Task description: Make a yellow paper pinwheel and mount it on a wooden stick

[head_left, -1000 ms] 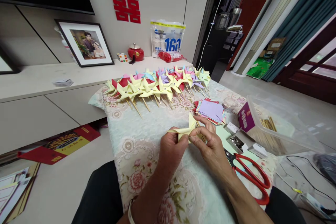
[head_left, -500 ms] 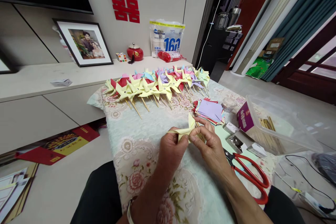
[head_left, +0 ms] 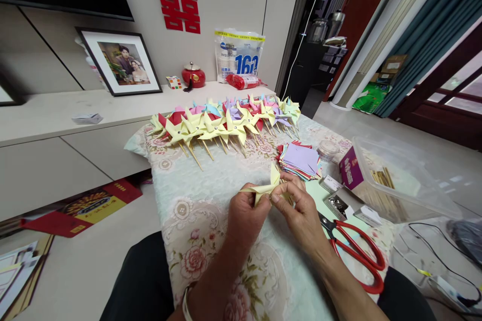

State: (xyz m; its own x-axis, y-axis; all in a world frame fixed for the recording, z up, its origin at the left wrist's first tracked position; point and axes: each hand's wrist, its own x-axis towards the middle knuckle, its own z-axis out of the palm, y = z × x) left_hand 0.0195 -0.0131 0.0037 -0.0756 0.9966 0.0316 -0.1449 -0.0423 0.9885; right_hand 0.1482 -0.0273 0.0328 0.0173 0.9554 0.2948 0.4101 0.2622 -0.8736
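Observation:
Between my two hands is a pale yellow paper pinwheel [head_left: 275,174], its blades partly folded in. My left hand [head_left: 246,215] pinches it from the left, thumb near the centre. The fingertips of my right hand [head_left: 299,205] press at the same centre from the right; whatever tiny part lies under them is hidden. Across the back of the table several finished pinwheels [head_left: 216,128] lie on wooden sticks, yellow ones in front, red, pink, blue and purple behind. A stack of coloured paper squares [head_left: 300,158] lies just beyond my right hand.
Red-handled scissors [head_left: 357,253] lie right of my right forearm. Small open boxes [head_left: 339,203] with metal pieces sit behind them. A clear plastic bin [head_left: 417,185] holding wooden sticks stands at the right. A round clear container [head_left: 328,149] is near the paper stack. A floral cloth [head_left: 196,220] covers the table.
Almost nothing differs. Both hands keep their pinch on the yellow pinwheel, with only a very slight shift of the right hand and forearm to the left.

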